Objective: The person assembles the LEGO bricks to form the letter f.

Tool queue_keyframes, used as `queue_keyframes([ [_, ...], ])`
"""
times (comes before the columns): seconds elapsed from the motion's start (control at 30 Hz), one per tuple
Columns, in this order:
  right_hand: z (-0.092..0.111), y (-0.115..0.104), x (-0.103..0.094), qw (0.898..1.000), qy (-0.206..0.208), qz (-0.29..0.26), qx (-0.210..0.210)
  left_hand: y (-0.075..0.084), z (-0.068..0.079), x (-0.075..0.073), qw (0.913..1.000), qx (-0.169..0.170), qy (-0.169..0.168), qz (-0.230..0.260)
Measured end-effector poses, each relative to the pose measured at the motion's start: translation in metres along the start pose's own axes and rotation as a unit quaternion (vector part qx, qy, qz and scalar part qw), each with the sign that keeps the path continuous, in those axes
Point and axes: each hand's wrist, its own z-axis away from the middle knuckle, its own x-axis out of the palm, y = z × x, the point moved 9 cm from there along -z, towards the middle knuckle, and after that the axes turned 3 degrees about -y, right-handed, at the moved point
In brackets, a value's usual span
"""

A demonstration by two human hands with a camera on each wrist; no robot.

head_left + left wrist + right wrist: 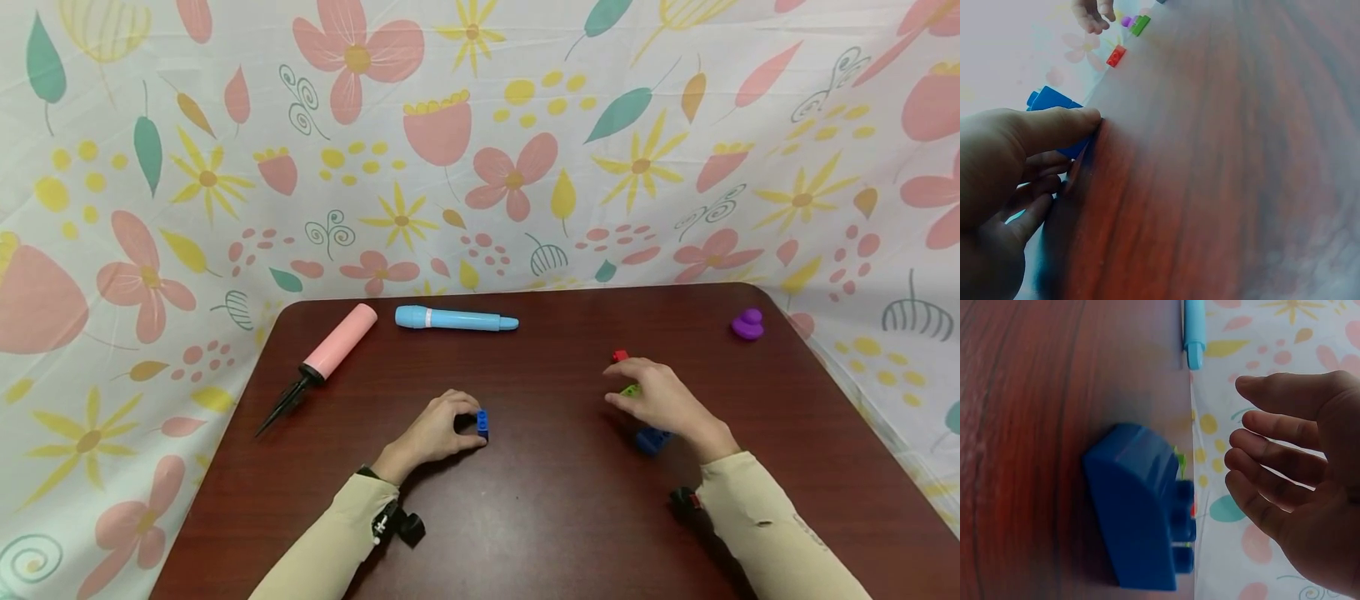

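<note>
My left hand (435, 429) pinches a small blue toy brick (482, 424) between thumb and fingers, near the middle of the table. In the left wrist view the thumb lies along the side of this blue brick (1054, 100), whose studs face away. Farther right, my right hand (663, 406) hovers with relaxed fingers and holds nothing. Beneath and beside it are a green brick (632, 389), partly hidden by the hand, and a red brick (620, 356). A larger blue brick with a curved side (1132, 512) stands close to the right wrist, apart from the fingers.
Along the back of the dark wooden table (555, 508) lies a light-blue pen-shaped tube (457, 319). A pink hand pump (341, 342) with a black nozzle is at the left. Toward the far right corner sits a purple toy (747, 324). A floral cloth (525, 242) hangs behind.
</note>
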Motion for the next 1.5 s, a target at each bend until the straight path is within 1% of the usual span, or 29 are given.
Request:
queue_keyframes([
  [0.23,0.004,0.011,0.002,1.0,-0.003,0.012,0.001,0.0,0.001,0.002,1.0,-0.002,-0.002,0.007],
  [0.6,0.01,0.028,0.006,0.999,-0.036,0.014,0.012,0.0,0.002,0.003,0.9999,-0.007,-0.002,0.009],
  [0.73,0.011,0.031,0.007,0.999,-0.045,0.014,0.013,-0.001,0.002,0.003,0.9999,-0.011,-0.003,0.008],
  [0.9,0.011,0.032,0.005,0.999,-0.041,0.018,0.008,0.0,0.001,0.003,0.9998,-0.015,-0.006,0.009],
  [1.23,0.01,0.033,0.004,0.999,-0.044,0.025,-0.001,0.002,0.002,-0.001,1.0,-0.002,0.007,0.006],
  [1.37,0.009,0.034,0.004,0.999,-0.044,0.027,-0.001,0.0,0.001,0.0,1.0,-0.001,0.007,-0.001],
  [1.5,0.008,0.033,0.003,0.999,-0.037,0.035,-0.012,-0.002,0.0,0.001,1.0,-0.003,0.006,-0.006],
])
